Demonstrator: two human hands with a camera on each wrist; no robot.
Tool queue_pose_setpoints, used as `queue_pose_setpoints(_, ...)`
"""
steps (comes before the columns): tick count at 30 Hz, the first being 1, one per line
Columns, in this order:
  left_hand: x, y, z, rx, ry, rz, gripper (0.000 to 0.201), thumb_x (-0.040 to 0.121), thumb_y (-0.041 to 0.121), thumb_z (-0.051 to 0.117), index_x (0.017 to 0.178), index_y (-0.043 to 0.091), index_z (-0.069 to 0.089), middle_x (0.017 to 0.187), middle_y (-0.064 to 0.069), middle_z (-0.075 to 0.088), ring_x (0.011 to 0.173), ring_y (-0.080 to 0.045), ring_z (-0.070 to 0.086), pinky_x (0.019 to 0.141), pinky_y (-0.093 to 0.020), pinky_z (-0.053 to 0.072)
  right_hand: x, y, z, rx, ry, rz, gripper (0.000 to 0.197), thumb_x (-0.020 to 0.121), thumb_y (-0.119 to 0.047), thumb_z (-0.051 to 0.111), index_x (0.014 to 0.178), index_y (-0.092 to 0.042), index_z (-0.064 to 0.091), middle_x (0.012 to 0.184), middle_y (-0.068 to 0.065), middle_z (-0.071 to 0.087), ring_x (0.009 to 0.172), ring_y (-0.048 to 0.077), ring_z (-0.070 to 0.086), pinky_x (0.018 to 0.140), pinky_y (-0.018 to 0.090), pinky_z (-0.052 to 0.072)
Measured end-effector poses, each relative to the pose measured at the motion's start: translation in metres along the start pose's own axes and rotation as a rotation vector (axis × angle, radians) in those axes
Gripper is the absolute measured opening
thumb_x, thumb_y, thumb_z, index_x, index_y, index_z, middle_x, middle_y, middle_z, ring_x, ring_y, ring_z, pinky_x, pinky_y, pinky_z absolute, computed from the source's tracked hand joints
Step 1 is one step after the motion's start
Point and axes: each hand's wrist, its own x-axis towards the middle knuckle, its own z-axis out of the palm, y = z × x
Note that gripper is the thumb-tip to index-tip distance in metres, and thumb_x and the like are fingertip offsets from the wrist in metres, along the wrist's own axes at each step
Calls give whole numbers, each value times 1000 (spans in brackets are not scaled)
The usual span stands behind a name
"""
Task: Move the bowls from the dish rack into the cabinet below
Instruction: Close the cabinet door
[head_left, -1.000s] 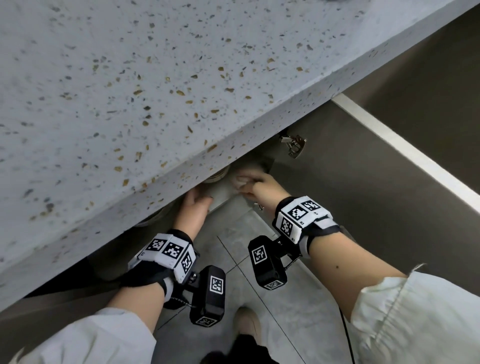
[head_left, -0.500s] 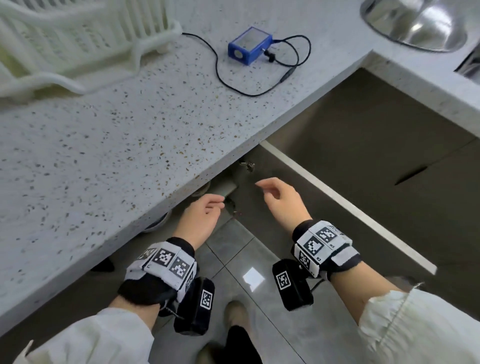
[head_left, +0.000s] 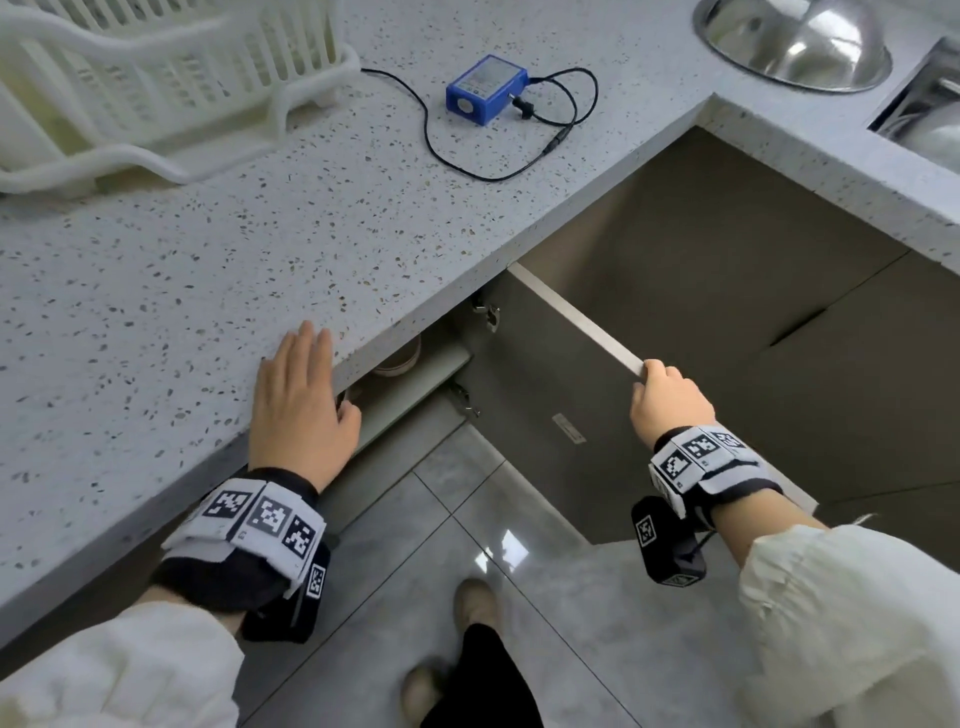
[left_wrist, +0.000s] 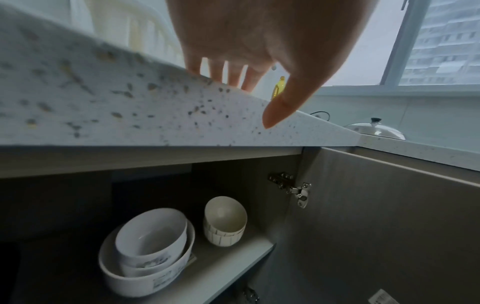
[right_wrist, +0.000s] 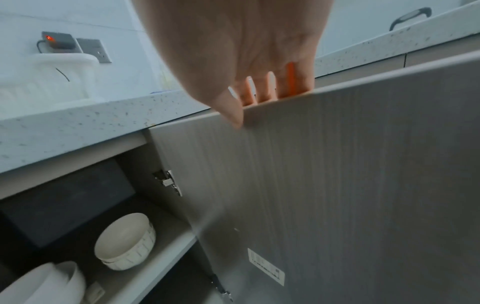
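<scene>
Your left hand (head_left: 301, 400) lies flat, fingers straight, on the table (head_left: 156, 291) edge at lower left. Your right hand (head_left: 667, 402), fingers clamped, grips the door (head_left: 545, 415) top; bowls (left_wrist: 153, 246) sit on the shelf (left_wrist: 233, 267).

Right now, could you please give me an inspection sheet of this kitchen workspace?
Surface: speckled countertop, dry as far as shown.
Job's things: nested white bowls and a stack of ribbed cream bowls sit on the cabinet shelf; no bowl shows in the visible part of the dish rack; cabinet door stands open.
Clutter: blue box on the counter.
Grippers: left hand lies flat on the counter edge; right hand has a grip on the door's top edge.
Cables: black cable runs from the blue box, loose across the counter.
Surroundings: steel lid, tiled floor.
</scene>
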Motion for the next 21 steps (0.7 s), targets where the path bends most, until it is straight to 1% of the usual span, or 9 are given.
queue_pose_setpoints(3, -4, -10, -2, 16, -37, 31, 70, 87, 18, 43, 148, 13, 8, 159, -5, 4, 147, -21, 3, 119, -38, 2, -14, -9, -3, -9, -39, 6, 30, 94, -23, 37, 115, -8, 53, 117, 19, 63, 109, 37, 58, 86, 38, 45)
queue_pose_setpoints(7, -4, -16, -14, -67, -82, 33, 64, 90, 16, 38, 148, 17, 11, 159, 0, 5, 147, -15, 5, 119, -33, 4, -39, -31, -3, 31, -159, -25, 29, 92, -28, 43, 110, -11, 58, 115, 18, 66, 107, 36, 60, 86, 35, 46)
queue_pose_setpoints(12, -18, -27, -27, -197, -98, -53, 57, 92, 17, 33, 146, 18, 20, 159, 4, 9, 146, -14, 8, 118, -34, 11, -69, -71, 9, 164, -327, -56, 34, 90, -36, 45, 108, -10, 57, 117, 16, 65, 110, 35, 59, 90, 34, 46)
queue_pose_setpoints(13, -22, -32, -28, -207, -99, -77, 56, 92, 19, 34, 146, 19, 20, 159, 3, 8, 146, -15, 6, 118, -35, 11, -75, -81, 14, 210, -361, -61, 33, 90, -38, 44, 104, -11, 56, 114, 16, 66, 106, 36, 61, 89, 36, 49)
queue_pose_setpoints(15, -31, -47, -30, -212, -92, -127, 56, 93, 25, 35, 147, 20, 19, 160, 1, 4, 147, -16, 0, 119, -36, 7, -87, -105, 24, 371, -448, -34, 31, 90, -41, 43, 97, -13, 52, 106, 16, 65, 94, 37, 67, 78, 43, 58)
queue_pose_setpoints(17, -38, -63, -31, -193, -73, -164, 57, 94, 32, 34, 147, 20, 17, 160, -1, 1, 147, -17, -3, 119, -36, 3, -95, -131, 36, 566, -531, 22, 39, 89, -41, 45, 108, -8, 54, 107, 16, 61, 94, 36, 67, 69, 43, 60)
queue_pose_setpoints(18, -41, -72, -32, -181, -62, -179, 58, 94, 36, 33, 147, 21, 15, 160, -2, 1, 147, -18, -4, 119, -36, 1, -97, -143, 42, 652, -575, 42, 43, 89, -41, 45, 113, -7, 53, 108, 16, 60, 97, 35, 66, 71, 42, 60)
queue_pose_setpoints(19, -44, -80, -33, -173, -50, -196, 59, 94, 39, 32, 147, 21, 14, 160, -2, 0, 147, -18, -4, 119, -36, 0, -100, -155, 47, 734, -622, 54, 42, 89, -40, 45, 113, -6, 53, 104, 15, 60, 98, 33, 65, 74, 40, 59)
queue_pose_setpoints(21, -51, -97, -34, -172, -36, -236, 60, 94, 42, 28, 147, 20, 12, 160, -2, 0, 147, -16, -5, 120, -35, -2, -104, -179, 57, 889, -736, 73, 26, 92, -31, 42, 92, -8, 55, 85, 7, 57, 84, 25, 61, 77, 37, 52)
